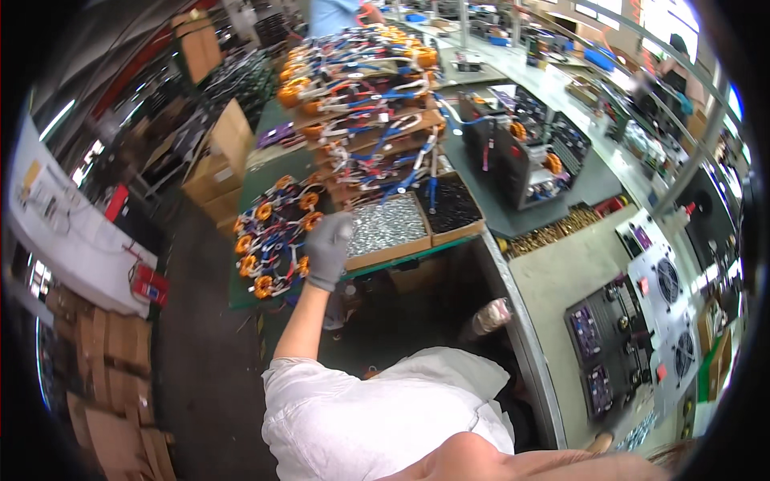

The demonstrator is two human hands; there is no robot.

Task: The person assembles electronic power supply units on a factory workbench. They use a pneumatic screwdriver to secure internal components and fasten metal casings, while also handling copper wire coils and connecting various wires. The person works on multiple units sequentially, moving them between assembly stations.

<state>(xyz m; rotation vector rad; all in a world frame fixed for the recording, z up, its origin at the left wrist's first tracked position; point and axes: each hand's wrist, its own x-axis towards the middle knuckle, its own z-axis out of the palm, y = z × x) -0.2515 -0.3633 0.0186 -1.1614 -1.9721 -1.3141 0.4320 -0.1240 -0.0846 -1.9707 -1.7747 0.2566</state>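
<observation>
My left hand [327, 252], in a grey glove, is at the left edge of a cardboard box of small silver metal parts [388, 228]. Its fingers look curled together; what they hold, if anything, is hidden. Just left of it lie orange ring coils [265, 212] with red, blue and white wires. My right hand [634, 415], gloved too, is blurred far at the lower right, beside a dark assembly with purple circuit boards [585, 333] and a pile of small silver pieces [635, 435]. Its fingers cannot be made out.
A box of black parts [449, 205] adjoins the silver ones. Behind rise stacked layers of wired coils [373, 112]. An open dark metal case [521, 152] stands on the bench, near brass-coloured parts [553, 231]. Panels with black fans [667, 282] lie right. Cartons [120, 349] stand at left.
</observation>
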